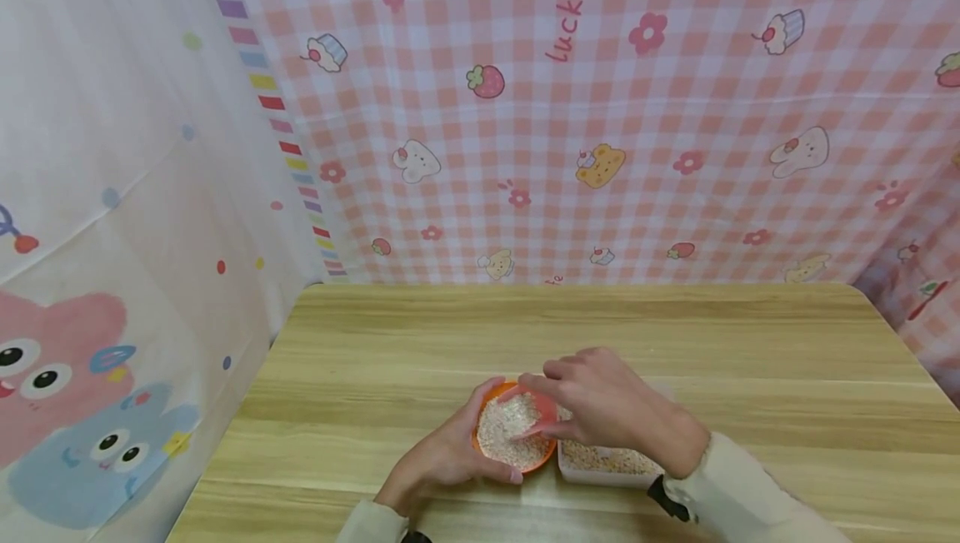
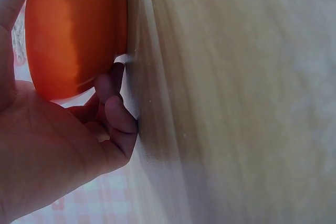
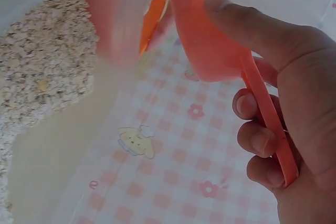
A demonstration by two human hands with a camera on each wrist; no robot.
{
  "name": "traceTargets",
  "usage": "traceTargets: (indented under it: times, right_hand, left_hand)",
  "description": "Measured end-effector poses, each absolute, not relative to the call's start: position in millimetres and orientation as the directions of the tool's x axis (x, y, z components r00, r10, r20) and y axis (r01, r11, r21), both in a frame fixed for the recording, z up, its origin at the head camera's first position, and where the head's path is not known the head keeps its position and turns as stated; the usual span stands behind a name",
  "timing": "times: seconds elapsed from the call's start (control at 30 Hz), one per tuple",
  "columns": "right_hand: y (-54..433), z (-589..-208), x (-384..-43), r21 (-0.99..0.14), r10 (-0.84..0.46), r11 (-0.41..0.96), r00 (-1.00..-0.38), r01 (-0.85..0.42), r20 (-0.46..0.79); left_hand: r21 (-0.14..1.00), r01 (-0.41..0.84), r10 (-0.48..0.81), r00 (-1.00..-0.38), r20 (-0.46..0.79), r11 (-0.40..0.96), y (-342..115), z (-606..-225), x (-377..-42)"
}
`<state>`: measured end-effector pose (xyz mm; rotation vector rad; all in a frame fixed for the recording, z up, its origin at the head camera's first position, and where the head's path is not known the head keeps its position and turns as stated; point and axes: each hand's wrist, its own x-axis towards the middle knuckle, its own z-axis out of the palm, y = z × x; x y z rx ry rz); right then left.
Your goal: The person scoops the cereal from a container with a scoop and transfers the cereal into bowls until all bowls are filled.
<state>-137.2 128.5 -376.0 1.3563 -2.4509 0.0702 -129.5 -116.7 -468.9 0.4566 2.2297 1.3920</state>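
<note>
Sitting near the front edge of the bench (image 1: 675, 335) are one orange bowl (image 1: 487, 397) and one clear tray (image 1: 600, 473), touching side by side, the bowl to the left; both are holding oat flakes (image 1: 508, 428). One orange spoon (image 3: 210, 35) is in use, making three items in all besides the two hands. Bench room is lying open behind the containers as far as the checked curtain (image 1: 600, 110), and to the far left and right up to the side edges; only a narrow strip is showing between the containers and the near edge. The left hand (image 1: 442, 460) is cupping the bowl from its left and near side, thumb lying along the rim, fingers curled under the base where the left wrist view is showing them pressed against the bench; its grip is clamped on the bowl. The right hand (image 1: 607, 410) is reaching in from the right, wrist raised above the tray, knuckles up, hanging over the bowl's right rim. Its grip is closed round the spoon's handle, thumb pressing on the back of the spoon's bowl, three fingers wrapped beneath, as the right wrist view is showing.
</note>
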Motion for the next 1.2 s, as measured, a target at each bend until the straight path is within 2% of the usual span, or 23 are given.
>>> traceTargets:
  times: [0.23, 0.57, 0.83, 1.2]
  right_hand:
    - [121.2, -373.1, -135.8, 0.243, -0.83, 0.512, -0.402, -0.824, 0.387]
    - [120.7, -367.2, -132.2, 0.302, -0.846, 0.51, -0.406, -0.805, 0.345]
    - [126.7, -361.7, -132.1, 0.283, -0.833, 0.527, -0.422, -0.801, 0.358]
    - [140.5, -363.1, -133.3, 0.17, -0.798, 0.549, -0.453, -0.818, 0.399]
  left_hand:
    - [0.901, 0.061, 0.522, -0.831, -0.192, 0.429, -117.2, -469.9, -130.5]
    - [0.898, 0.072, 0.517, -0.836, -0.183, 0.435, -117.2, -469.0, -130.1]
    - [0.898, 0.05, 0.512, -0.835, -0.203, 0.438, -116.6, -468.8, -129.8]
    - [0.907, 0.066, 0.523, -0.833, -0.18, 0.416, -116.8, -468.5, -128.7]
